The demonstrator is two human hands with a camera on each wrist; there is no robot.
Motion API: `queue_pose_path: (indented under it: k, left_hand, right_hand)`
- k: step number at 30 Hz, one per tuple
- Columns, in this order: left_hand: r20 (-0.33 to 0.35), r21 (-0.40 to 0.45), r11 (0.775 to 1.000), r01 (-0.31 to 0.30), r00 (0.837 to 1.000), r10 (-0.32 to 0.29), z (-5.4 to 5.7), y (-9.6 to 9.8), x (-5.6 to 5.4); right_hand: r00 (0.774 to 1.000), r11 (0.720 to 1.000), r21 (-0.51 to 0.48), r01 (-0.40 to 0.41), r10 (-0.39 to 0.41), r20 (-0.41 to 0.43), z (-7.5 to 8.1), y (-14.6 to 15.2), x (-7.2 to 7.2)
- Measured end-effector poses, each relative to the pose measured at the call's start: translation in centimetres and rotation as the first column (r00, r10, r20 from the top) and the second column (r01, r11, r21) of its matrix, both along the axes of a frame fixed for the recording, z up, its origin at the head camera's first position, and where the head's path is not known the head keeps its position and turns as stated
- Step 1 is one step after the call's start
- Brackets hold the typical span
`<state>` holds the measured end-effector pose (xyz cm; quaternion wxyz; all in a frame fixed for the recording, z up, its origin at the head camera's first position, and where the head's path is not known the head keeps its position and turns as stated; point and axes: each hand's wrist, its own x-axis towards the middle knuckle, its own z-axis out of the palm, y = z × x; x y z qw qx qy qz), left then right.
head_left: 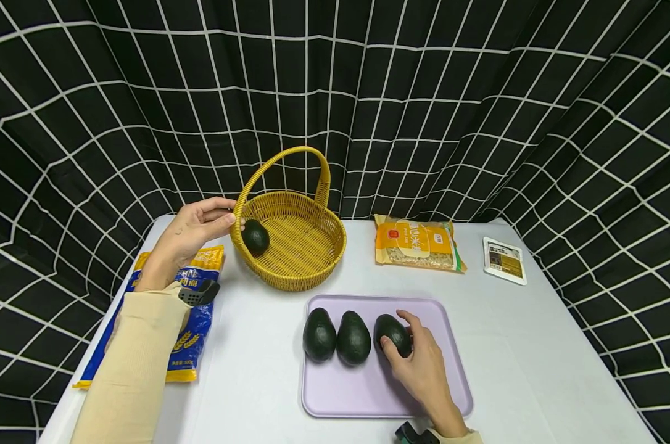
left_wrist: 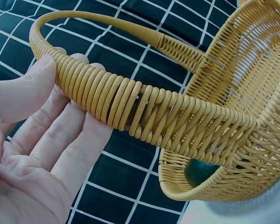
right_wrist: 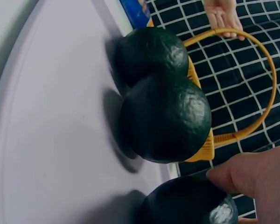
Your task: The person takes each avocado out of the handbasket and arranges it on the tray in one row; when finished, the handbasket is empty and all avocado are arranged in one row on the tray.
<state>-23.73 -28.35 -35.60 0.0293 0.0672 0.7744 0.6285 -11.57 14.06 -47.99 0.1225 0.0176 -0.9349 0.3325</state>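
Note:
My left hand (head_left: 196,228) holds the handle (left_wrist: 102,95) of a yellow woven basket (head_left: 296,280), thumb on the near side and fingers behind it. Inside the basket, against its left wall, lies one dark green avocado (head_left: 255,237). On a pale purple tray (head_left: 363,394), my right hand (head_left: 422,364) grips the rightmost avocado (head_left: 392,333) between thumb and fingers. Two more avocados, a left one (head_left: 319,335) and a middle one (head_left: 354,338), lie side by side to its left. The right wrist view shows my thumb (right_wrist: 242,170) against the gripped avocado.
Under my left forearm lies a blue and yellow bag (head_left: 193,327). An orange bag of grain (head_left: 418,243) is behind the tray, and a small white packet (head_left: 504,260) lies to its right. Black grid cloth (head_left: 413,123) hangs around the white table (head_left: 535,357).

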Motion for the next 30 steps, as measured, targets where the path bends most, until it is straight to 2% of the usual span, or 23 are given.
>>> queue_pose_path:
  k: [9,21,24,30]
  left_hand:
    - [0.005,0.01,1.0,-0.011,1.0,0.011,-0.2,0.0,0.0]
    - [0.007,-0.006,1.0,0.0,1.0,0.0,0.1,0.0,0.1]
    - [0.008,-0.013,1.0,-0.002,1.0,0.002,0.1,0.0,0.2]
    - [0.008,-0.023,0.999,-0.023,1.0,0.023,0.0,0.1,0.0]
  right_hand:
    - [0.999,0.999,-0.023,-0.028,0.029,0.043,0.4,-0.1,0.9]
    - [0.992,0.998,-0.031,-0.059,0.063,0.113,0.5,0.3,0.9]
    - [0.993,0.998,-0.023,-0.066,0.068,0.099,0.6,0.3,0.9]
    - [0.997,0.997,0.0,-0.076,0.076,0.018,1.3,0.2,0.7]
